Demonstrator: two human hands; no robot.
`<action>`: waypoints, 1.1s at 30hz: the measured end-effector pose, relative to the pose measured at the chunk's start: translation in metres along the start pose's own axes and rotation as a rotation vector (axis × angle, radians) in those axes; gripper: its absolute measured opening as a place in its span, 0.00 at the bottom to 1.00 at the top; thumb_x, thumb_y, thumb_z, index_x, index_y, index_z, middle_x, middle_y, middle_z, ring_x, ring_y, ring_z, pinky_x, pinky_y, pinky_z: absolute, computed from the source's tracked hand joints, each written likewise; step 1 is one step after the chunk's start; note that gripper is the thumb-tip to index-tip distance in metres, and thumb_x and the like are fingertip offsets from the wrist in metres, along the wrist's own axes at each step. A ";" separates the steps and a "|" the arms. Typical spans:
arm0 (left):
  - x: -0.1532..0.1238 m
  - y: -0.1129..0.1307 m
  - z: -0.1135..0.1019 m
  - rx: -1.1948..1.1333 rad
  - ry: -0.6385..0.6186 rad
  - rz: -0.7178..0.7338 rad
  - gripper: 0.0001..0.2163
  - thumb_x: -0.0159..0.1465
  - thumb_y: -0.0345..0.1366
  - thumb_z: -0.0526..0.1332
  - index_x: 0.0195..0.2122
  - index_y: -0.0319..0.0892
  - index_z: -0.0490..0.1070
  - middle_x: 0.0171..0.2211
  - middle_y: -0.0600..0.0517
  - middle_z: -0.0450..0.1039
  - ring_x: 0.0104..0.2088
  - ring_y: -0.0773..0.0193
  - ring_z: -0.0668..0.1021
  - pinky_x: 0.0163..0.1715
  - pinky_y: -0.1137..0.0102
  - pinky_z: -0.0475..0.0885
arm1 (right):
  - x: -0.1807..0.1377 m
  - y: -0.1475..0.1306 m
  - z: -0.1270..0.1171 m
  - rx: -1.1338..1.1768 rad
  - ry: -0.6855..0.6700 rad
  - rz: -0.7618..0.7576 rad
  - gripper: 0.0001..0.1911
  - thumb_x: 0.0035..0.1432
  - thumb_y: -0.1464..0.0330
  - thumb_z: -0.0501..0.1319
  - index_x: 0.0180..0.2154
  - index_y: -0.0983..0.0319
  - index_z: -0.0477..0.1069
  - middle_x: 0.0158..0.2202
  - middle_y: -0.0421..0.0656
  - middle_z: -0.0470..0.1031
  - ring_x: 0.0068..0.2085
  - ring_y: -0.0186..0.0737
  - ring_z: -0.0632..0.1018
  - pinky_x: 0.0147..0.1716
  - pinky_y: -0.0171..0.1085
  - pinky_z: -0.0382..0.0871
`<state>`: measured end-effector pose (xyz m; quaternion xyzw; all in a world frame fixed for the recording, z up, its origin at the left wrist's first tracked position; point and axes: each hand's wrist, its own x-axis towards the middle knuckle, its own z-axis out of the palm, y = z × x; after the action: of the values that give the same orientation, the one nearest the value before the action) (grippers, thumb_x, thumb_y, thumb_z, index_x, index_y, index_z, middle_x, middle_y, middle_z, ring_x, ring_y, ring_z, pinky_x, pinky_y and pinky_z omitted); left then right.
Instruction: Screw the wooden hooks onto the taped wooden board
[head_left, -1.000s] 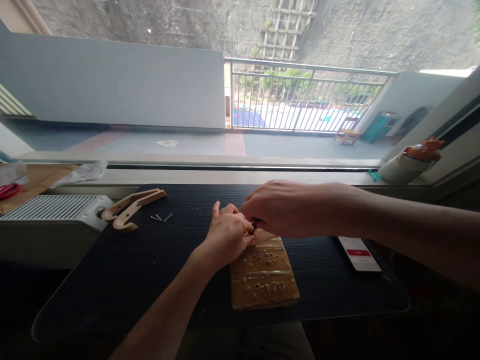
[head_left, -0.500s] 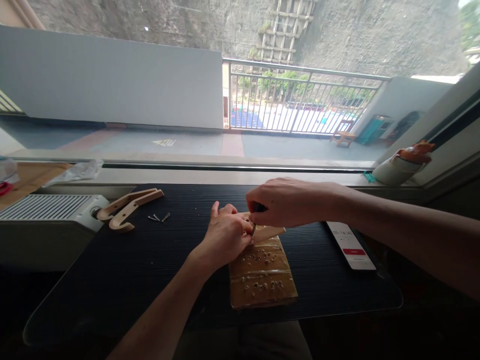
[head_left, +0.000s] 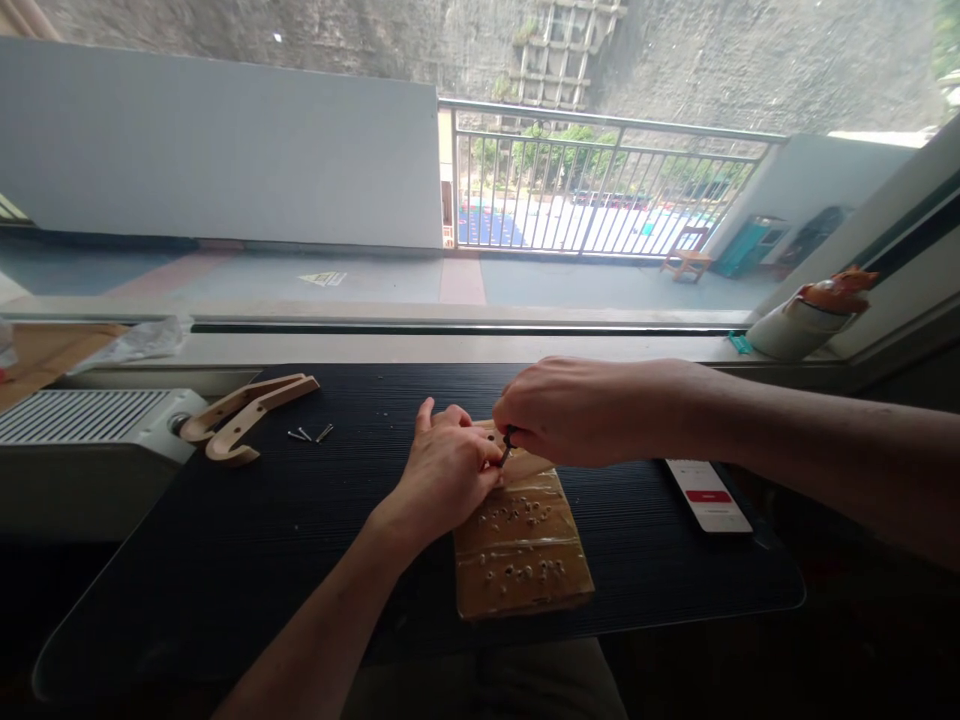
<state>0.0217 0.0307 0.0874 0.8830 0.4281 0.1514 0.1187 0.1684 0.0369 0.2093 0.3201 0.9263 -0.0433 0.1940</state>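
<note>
While under two hands [head_left: 450,468] [head_left: 566,408], one pitted board [head_left: 523,548]

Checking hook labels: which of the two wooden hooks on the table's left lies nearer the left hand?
The front hook, closer to the screws; the rear hook lies farther from the left hand, nearer the radiator.

Your right hand [head_left: 551,408] hides most of the slim dark tool [head_left: 505,455]; your left hand [head_left: 448,468] covers much of the wooden piece [head_left: 529,466]. Your right forearm [head_left: 795,440] covers the top of the smartphone [head_left: 709,505]; the left edge cuts off the radiator [head_left: 82,425].
</note>
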 end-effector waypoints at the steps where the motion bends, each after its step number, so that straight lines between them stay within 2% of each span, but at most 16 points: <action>1: 0.000 0.000 0.000 0.003 -0.001 -0.002 0.07 0.55 0.34 0.61 0.20 0.46 0.71 0.26 0.57 0.75 0.41 0.58 0.67 0.57 0.45 0.40 | 0.000 0.000 0.000 0.004 0.002 -0.004 0.11 0.55 0.75 0.51 0.25 0.66 0.69 0.22 0.41 0.68 0.22 0.29 0.59 0.23 0.33 0.52; 10: 0.000 -0.001 0.001 0.013 0.010 0.013 0.07 0.55 0.34 0.61 0.20 0.47 0.72 0.25 0.57 0.74 0.42 0.59 0.68 0.58 0.46 0.39 | 0.001 0.004 0.005 0.071 0.029 0.019 0.11 0.56 0.74 0.51 0.28 0.68 0.72 0.24 0.42 0.70 0.24 0.30 0.61 0.27 0.33 0.53; 24: -0.003 -0.001 0.001 0.040 0.046 0.038 0.07 0.56 0.34 0.60 0.22 0.47 0.73 0.26 0.55 0.73 0.41 0.59 0.69 0.58 0.46 0.41 | -0.001 -0.004 0.001 0.053 -0.025 0.048 0.14 0.56 0.74 0.49 0.29 0.69 0.73 0.23 0.43 0.69 0.22 0.30 0.60 0.25 0.33 0.52; 33: -0.002 -0.002 0.003 0.041 0.074 0.046 0.08 0.56 0.32 0.59 0.21 0.47 0.74 0.24 0.55 0.72 0.40 0.59 0.69 0.57 0.44 0.43 | -0.002 -0.007 0.003 0.031 0.021 0.042 0.14 0.56 0.75 0.50 0.28 0.68 0.73 0.23 0.43 0.69 0.23 0.30 0.60 0.24 0.33 0.53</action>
<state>0.0204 0.0295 0.0832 0.8885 0.4150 0.1780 0.0813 0.1663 0.0296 0.2065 0.3430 0.9206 -0.0504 0.1800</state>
